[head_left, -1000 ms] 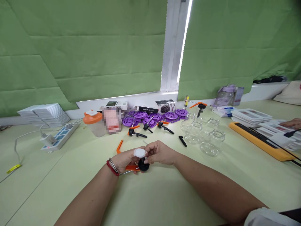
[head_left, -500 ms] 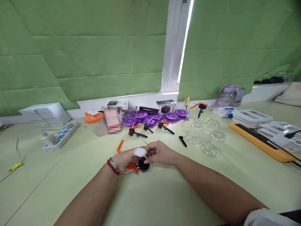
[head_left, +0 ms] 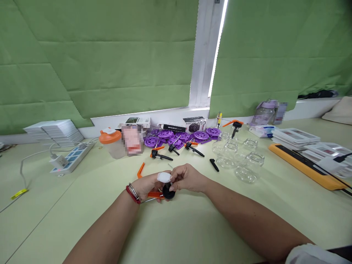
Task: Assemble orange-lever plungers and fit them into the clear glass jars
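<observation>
Hands meet over tabletop (head_left: 176, 227): left hand (head_left: 147, 186) grips orange lever (head_left: 154, 195), right hand (head_left: 187, 178) pinches black cap (head_left: 168, 192). Best kept aligned, twisting gently.

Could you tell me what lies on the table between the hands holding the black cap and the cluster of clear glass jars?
In the head view, one small black stick lies on the table between the hands and the glass jars; the rest is bare.
</observation>
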`<state>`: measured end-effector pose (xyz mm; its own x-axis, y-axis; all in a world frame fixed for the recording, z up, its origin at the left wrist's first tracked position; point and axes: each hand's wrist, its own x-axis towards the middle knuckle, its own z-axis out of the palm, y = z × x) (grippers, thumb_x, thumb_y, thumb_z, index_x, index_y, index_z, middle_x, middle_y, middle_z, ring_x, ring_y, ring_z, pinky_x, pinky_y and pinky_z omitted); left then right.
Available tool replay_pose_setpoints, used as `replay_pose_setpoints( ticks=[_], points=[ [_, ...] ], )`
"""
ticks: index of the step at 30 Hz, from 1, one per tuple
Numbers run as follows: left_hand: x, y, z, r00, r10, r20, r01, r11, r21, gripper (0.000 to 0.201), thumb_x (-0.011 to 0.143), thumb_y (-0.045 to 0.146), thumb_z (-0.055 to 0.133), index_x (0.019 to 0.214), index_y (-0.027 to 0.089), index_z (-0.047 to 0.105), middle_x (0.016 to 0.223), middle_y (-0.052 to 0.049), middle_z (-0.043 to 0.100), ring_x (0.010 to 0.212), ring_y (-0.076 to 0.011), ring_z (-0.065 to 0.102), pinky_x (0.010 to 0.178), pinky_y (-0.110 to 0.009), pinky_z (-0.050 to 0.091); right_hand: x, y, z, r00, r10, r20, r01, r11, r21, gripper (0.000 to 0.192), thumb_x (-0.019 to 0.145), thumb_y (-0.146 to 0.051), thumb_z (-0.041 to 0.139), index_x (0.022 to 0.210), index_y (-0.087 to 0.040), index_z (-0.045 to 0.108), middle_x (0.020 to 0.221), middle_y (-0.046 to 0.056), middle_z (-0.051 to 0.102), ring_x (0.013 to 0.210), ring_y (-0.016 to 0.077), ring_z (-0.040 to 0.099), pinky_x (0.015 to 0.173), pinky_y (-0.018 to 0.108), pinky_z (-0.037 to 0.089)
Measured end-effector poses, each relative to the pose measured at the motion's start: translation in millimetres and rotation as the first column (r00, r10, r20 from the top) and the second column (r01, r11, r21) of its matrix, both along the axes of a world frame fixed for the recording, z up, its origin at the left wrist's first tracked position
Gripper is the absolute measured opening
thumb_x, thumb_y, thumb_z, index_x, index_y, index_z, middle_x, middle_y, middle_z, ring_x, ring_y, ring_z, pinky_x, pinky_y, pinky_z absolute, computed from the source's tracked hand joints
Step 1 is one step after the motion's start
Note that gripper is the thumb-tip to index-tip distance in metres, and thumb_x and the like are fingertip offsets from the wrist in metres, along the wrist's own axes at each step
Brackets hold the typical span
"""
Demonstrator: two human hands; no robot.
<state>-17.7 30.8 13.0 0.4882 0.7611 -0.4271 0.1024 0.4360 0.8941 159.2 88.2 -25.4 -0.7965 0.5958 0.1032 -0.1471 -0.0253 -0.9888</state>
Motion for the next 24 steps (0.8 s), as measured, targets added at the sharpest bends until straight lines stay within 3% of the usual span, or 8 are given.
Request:
replay_pose_setpoints(
  ticks=[24],
  points=[
    [-1.3, 2.2, -3.1, 1.0, 0.017, -0.005, -0.017, 1.0, -0.012, 0.038, 0.067, 0.045, 0.058, 0.096, 0.021, 0.056, 0.077, -0.004, 0.062, 0.068, -0.0211, 0.062, 0.048, -0.024, 0.041, 2.3, -0.3, 1.4, 0.998, -0.007, 0.06, 0.003, 0.998, 0.07, 0.03, 0.052, -0.023, 0.083, 0.073, -0.011, 0.065, 0.068, 0.0, 0.062, 0.059, 0.0093, 0.055, 0.057, 0.023, 0.045]
  ],
)
